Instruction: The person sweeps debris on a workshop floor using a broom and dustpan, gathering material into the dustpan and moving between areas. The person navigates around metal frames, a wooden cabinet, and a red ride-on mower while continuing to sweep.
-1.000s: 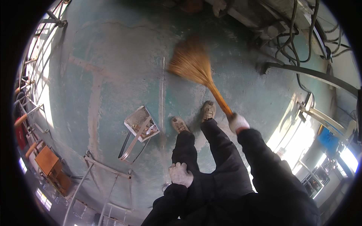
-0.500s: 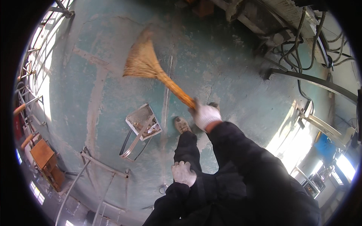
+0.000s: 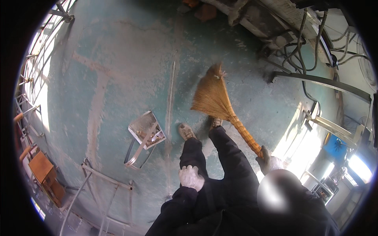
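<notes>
My right hand (image 3: 270, 162), in a white glove with dark fingertips, is closed round the handle of a straw broom (image 3: 214, 96). The broom slants up and to the left, its fanned bristles above my right shoe. My left hand (image 3: 191, 177), gloved in white, rests on my left thigh with its fingers curled and nothing seen in it. On the floor left of my feet sits a metal dustpan (image 3: 147, 129) with a bent strap handle. Grey debris lies inside it.
The green floor (image 3: 130, 78) is worn, with a long crack line. Metal frames (image 3: 106, 175) stand at the lower left, near a brown wooden chair (image 3: 45, 169). Heavy machinery (image 3: 267, 23) with dark hoses is at the upper right. A curved metal bar (image 3: 323, 80) juts in from the right.
My right hand has drawn back, down and to the right, bringing the broom from the upper middle to near my right foot. My left hand and the dustpan stay in place.
</notes>
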### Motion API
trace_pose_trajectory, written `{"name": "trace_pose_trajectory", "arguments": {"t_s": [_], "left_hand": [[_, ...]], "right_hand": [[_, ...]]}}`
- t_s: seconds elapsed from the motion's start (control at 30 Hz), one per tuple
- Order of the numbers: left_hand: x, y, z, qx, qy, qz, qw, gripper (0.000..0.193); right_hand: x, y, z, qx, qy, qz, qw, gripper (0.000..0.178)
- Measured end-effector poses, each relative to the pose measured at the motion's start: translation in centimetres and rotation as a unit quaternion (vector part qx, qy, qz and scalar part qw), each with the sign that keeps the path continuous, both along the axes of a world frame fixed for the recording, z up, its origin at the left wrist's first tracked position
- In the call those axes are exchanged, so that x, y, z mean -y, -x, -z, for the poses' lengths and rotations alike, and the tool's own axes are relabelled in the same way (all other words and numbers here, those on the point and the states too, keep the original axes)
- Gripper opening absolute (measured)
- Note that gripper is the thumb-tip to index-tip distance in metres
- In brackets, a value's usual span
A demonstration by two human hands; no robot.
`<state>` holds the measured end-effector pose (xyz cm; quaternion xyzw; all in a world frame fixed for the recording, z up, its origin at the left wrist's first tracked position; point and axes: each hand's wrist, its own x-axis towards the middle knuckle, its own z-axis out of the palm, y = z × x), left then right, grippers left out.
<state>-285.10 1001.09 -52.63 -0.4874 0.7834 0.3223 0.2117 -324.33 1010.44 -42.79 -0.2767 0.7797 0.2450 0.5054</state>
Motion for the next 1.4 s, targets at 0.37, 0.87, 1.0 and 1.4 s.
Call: {"name": "trace_pose_trajectory", "arguments": {"t_s": [0.37, 0.87, 1.0, 1.4], "left_hand": [[-1.0, 0.0, -0.1, 0.031, -0.021, 0.053, 0.998, 0.02], [-6.1, 7.5, -1.4, 0.043, 0.007, 0.084, 0.996, 0.016], [-11.0, 10.8, -2.8, 0.091, 0.012, 0.094, 0.991, 0.018], [-16.7, 19.6, -7.7, -0.008, -0.065, 0.05, 0.997, 0.013]], "right_hand": [[11.0, -6.1, 15.2, 0.071, 0.153, -0.004, 0.986, 0.064], [-3.7, 14.2, 14.5, -0.102, 0.233, 0.178, 0.95, 0.055], [-7.2, 17.7, 20.5, -0.045, 0.173, 0.271, 0.946, 0.044], [-34.2, 18.0, -9.9, 0.102, 0.123, 0.566, 0.809, 0.062]]}}
